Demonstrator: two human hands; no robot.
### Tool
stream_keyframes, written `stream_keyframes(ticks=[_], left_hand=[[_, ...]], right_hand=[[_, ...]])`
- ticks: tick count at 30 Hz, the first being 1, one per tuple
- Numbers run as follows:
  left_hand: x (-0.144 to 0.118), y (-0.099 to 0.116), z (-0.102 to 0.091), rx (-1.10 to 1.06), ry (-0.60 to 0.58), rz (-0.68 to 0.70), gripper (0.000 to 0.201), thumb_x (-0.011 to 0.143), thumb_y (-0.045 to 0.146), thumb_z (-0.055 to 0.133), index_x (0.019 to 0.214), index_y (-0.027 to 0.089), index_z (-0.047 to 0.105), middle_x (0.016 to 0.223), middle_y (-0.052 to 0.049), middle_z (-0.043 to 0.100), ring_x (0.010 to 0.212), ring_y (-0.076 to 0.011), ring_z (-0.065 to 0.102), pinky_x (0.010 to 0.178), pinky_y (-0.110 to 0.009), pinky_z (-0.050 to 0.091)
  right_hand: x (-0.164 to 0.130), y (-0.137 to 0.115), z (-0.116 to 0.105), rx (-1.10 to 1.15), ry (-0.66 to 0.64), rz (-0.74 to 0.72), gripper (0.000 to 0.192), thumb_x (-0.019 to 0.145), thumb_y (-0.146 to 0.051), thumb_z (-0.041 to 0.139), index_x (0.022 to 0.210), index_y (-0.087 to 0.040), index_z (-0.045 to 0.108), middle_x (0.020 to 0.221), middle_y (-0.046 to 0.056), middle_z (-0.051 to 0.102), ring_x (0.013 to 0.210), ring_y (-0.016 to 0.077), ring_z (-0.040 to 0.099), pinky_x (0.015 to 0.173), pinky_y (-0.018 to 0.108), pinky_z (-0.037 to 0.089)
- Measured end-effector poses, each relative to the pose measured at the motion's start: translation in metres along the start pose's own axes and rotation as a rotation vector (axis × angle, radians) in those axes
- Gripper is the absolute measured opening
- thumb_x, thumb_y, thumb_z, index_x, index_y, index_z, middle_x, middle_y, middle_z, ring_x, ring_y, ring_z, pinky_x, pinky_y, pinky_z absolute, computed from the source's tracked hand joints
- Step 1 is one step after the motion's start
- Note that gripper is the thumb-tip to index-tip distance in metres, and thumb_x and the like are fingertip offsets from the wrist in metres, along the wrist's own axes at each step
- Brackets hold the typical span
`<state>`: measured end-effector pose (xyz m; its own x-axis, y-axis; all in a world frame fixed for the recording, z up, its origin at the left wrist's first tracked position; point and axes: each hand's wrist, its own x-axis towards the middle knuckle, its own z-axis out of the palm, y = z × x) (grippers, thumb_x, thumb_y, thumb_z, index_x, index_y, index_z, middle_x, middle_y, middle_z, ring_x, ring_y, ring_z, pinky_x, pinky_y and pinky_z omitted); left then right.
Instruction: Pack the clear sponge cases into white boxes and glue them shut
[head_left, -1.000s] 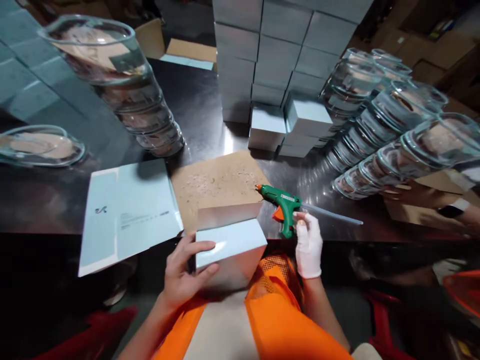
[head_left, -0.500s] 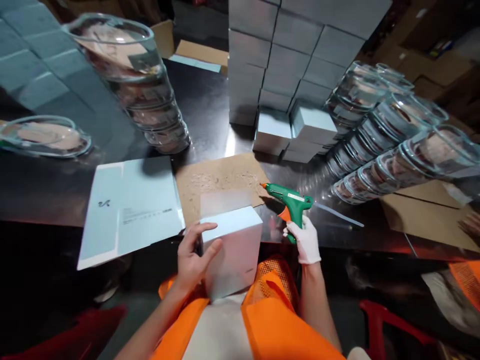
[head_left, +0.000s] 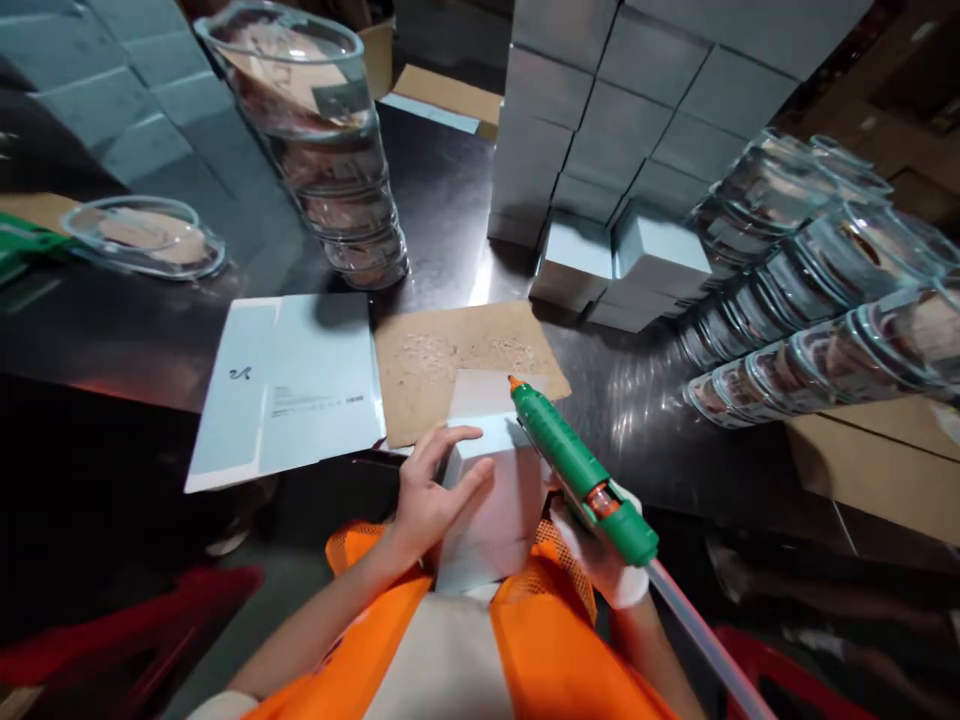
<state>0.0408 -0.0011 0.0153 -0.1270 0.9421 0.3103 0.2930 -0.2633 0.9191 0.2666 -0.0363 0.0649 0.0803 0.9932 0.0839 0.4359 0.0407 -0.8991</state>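
green glue gun (head_left: 581, 470) now lifted off the table in your gloved right hand (head_left: 600, 560), nozzle over the box flap (head_left: 484, 395) your bare left hand (head_left: 431, 495) steadies with spread fingers.

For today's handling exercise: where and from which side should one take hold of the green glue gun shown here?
Grip the green glue gun at its rear handle end, coming from below and behind, as the gloved right hand does. Its orange nozzle points away over the pale blue box, and a glue stick juts out behind, so both ends are best avoided.
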Motion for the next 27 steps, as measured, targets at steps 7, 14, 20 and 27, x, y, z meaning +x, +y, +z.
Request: stream_keyframes(ticks=[7,14,20,27], left_hand=[[-0.004,0.002,0.005,0.001,-0.003,0.040,0.022,0.092,0.039,0.076,0.104,0.021,0.076,0.101,-0.005,0.074,0.094,-0.0210,0.069,0.086,-0.031,0.056],[-0.006,0.001,0.000,0.031,0.032,0.030,0.023,0.090,0.040,0.077,0.105,0.022,0.078,0.102,-0.006,0.076,0.098,-0.0219,0.068,0.089,-0.032,0.055],[-0.007,-0.001,-0.005,0.013,0.000,0.006,0.025,0.089,0.040,0.078,0.106,0.022,0.077,0.100,-0.004,0.073,0.088,-0.0190,0.066,0.080,-0.029,0.055],[-0.010,-0.005,-0.008,0.023,0.024,-0.017,0.026,0.088,0.044,0.078,0.104,0.023,0.077,0.100,-0.004,0.075,0.089,-0.0206,0.066,0.081,-0.031,0.055]], right_hand=[[0.011,-0.006,0.019,-0.295,-0.106,-0.184,0.012,0.078,-0.037,0.073,0.077,-0.025,0.071,0.072,0.001,0.071,0.065,0.0198,0.068,0.064,0.030,0.055],[0.010,0.001,0.018,-0.404,-0.060,-0.303,0.017,0.084,-0.037,0.067,0.075,-0.024,0.062,0.068,0.001,0.067,0.054,0.0168,0.062,0.056,0.029,0.049],[0.010,0.024,0.000,-0.350,0.043,-0.206,0.020,0.087,-0.039,0.067,0.074,-0.025,0.062,0.067,0.002,0.067,0.059,0.0211,0.065,0.059,0.034,0.053],[0.004,0.045,-0.010,-0.069,0.114,0.084,0.027,0.081,-0.050,0.077,0.076,-0.024,0.068,0.066,0.004,0.070,0.058,0.0227,0.065,0.059,0.038,0.057]])
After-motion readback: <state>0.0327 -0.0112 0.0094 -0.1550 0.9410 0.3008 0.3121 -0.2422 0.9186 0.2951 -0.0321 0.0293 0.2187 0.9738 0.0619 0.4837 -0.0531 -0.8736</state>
